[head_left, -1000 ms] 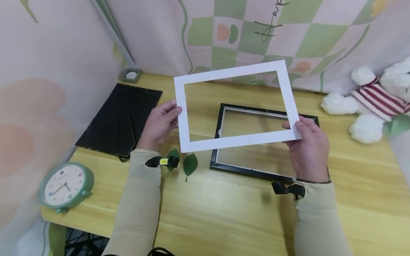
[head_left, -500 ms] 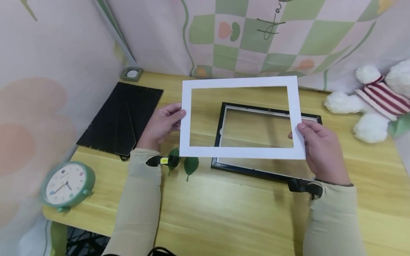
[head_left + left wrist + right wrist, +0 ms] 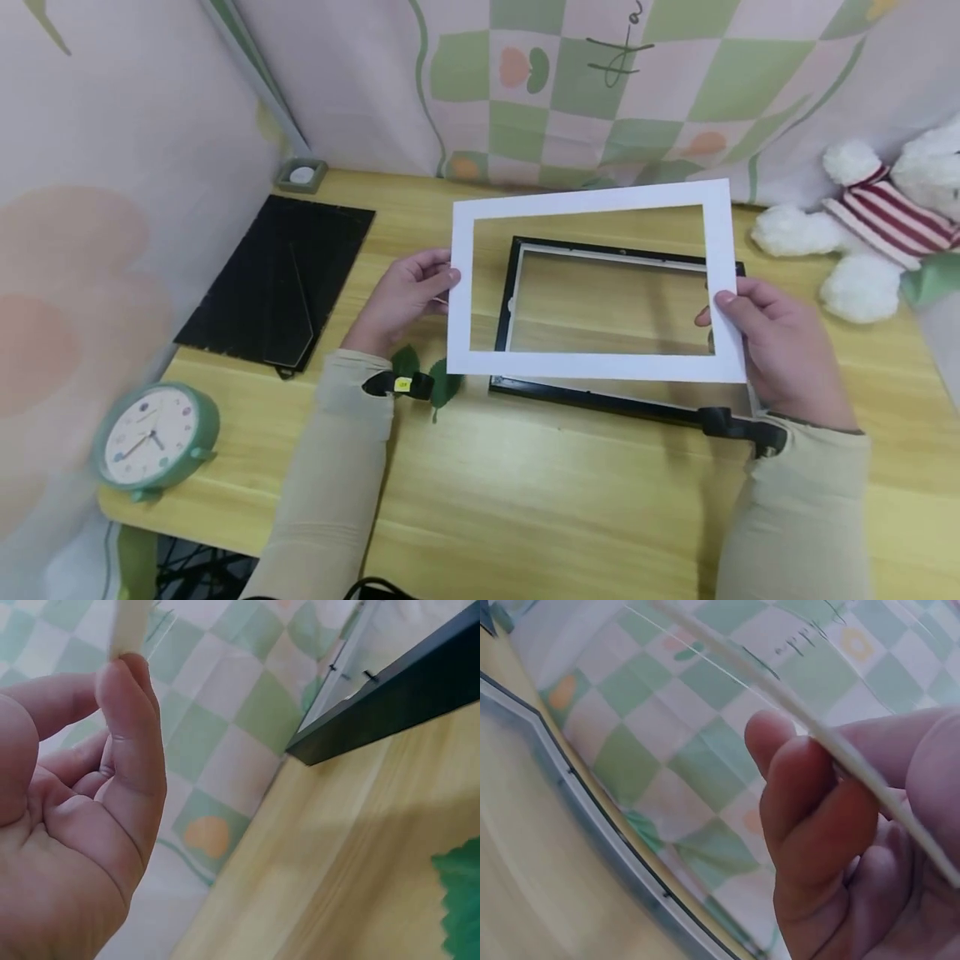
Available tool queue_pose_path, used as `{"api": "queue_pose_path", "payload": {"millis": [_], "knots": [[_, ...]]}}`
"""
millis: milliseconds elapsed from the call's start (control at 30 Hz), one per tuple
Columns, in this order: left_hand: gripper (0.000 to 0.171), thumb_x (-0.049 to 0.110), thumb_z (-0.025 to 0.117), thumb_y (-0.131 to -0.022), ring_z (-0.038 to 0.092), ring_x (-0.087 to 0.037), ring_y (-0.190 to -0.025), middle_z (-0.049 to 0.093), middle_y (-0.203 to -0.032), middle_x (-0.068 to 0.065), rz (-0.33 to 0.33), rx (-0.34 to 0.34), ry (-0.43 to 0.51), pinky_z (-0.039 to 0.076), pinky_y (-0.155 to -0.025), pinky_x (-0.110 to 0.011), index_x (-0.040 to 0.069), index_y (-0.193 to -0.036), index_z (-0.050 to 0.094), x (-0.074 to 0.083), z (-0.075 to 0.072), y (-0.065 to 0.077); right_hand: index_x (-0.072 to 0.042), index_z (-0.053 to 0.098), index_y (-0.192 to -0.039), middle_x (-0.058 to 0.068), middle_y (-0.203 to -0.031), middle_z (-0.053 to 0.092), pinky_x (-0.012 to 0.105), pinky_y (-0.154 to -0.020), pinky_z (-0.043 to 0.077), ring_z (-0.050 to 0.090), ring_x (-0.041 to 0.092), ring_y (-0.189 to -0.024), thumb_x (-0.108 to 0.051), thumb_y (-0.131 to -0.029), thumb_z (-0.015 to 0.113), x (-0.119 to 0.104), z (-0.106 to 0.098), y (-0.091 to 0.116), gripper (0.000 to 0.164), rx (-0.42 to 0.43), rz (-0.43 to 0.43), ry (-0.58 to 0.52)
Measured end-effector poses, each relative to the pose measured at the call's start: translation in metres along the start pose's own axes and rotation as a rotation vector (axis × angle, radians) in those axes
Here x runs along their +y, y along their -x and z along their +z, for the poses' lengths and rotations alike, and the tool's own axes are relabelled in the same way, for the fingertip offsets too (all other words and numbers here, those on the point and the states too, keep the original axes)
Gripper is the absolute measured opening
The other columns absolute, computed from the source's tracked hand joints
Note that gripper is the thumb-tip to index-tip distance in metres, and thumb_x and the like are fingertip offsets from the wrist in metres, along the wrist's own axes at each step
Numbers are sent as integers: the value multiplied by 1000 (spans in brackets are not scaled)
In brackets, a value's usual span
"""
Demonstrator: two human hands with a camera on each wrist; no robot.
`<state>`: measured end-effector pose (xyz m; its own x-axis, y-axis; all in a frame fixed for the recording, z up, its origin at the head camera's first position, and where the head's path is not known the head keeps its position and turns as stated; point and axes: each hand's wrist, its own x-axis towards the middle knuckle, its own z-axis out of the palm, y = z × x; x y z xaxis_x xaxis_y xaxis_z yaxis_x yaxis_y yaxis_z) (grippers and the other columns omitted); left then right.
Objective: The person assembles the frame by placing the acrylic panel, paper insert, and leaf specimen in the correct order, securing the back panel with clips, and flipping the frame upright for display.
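Observation:
A white rectangular mat board with a large window cut in it is held up in the air by both hands. My left hand pinches its left edge between thumb and fingers. The right hand grips the lower right side, thumb in front and fingers behind. In the right wrist view the mat board shows edge-on as a thin strip. Below and behind it, a black picture frame lies on the table, partly covered from sight by the mat board and the right hand.
A black backing board with its easel leg lies at the left. Green leaves sit near the left wrist. A green alarm clock stands at the left edge, a white plush toy at the right. Patterned curtain borders the back.
The mat board has shifted right and down from its raised, tilted position, and now hangs more over the black frame. Both hands moved right with it, keeping their hold.

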<state>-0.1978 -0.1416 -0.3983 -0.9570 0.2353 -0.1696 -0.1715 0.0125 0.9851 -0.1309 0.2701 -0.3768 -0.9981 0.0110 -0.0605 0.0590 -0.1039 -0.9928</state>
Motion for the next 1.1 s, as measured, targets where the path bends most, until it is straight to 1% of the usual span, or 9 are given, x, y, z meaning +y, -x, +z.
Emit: {"api": "queue_pose_path", "payload": {"millis": [100, 233, 367, 467, 633, 700, 833, 1000, 1100], "knots": [[37, 9, 62, -100, 65, -20, -83, 63, -106, -11, 13, -34, -7, 59, -77, -32, 6, -136, 58, -2, 5, -1, -8, 69, -106, 4, -82, 73, 23, -55, 53, 64, 13, -66, -11, -101, 60, 1, -13, 0, 11, 19, 8, -4], [42, 12, 63, -100, 68, -24, -90, 61, -111, -18, 13, -100, -46, 58, -84, -35, 5, -141, 54, -8, 12, -5, -5, 69, -105, 7, -81, 73, 25, -58, 56, 67, 15, -71, -7, -101, 59, 2, -31, 2, 11, 47, 11, -98], [46, 15, 64, -100, 66, -27, -100, 61, -117, -18, 8, -144, -135, 56, -90, -37, 3, -142, 52, -16, 20, -9, -1, 69, -106, 12, -81, 73, 28, -59, 57, 69, 18, -71, -2, -101, 57, 5, -47, 5, 14, 49, -7, -209], [46, 17, 64, -99, 64, -25, -104, 61, -117, -11, 5, -153, -239, 55, -92, -37, 7, -142, 51, -21, 26, -10, -2, 70, -106, 11, -81, 72, 28, -56, 57, 69, 18, -68, -2, -101, 55, 6, -58, 6, 15, 50, 0, -211], [55, 27, 69, -97, 60, -21, -112, 59, -127, -2, -69, -172, -332, 53, -92, -38, 14, -146, 47, -28, 38, -10, -4, 71, -103, 9, -82, 73, 27, -53, 57, 68, 16, -66, -5, -102, 55, 6, -72, 9, 16, 53, 51, -173], [59, 29, 70, -96, 59, -20, -116, 57, -131, -2, -90, -177, -358, 53, -94, -39, 15, -148, 45, -29, 42, -11, -3, 71, -102, 9, -82, 73, 28, -54, 57, 68, 16, -67, -5, -103, 55, 6, -75, 9, 16, 49, 67, -180], [65, 31, 72, -94, 56, -19, -119, 55, -137, 0, -102, -166, -452, 52, -94, -39, 18, -150, 42, -32, 46, -12, -4, 70, -102, 9, -83, 73, 29, -54, 57, 68, 17, -66, -6, -103, 54, 6, -78, 10, 17, 30, 99, -177], [70, 30, 73, -94, 56, -19, -120, 53, -142, 0, -125, -170, -534, 55, -88, -37, 20, -154, 38, -36, 48, -15, -5, 70, -101, 8, -83, 72, 30, -52, 57, 68, 19, -63, -6, -104, 52, 8, -81, 11, 17, -3, 137, -171], [69, 26, 73, -94, 58, -19, -119, 54, -142, 0, -130, -168, -548, 56, -84, -36, 21, -154, 39, -37, 49, -16, -5, 70, -102, 8, -83, 72, 30, -52, 57, 67, 19, -62, -5, -104, 52, 8, -81, 10, 18, -23, 149, -173]]}}
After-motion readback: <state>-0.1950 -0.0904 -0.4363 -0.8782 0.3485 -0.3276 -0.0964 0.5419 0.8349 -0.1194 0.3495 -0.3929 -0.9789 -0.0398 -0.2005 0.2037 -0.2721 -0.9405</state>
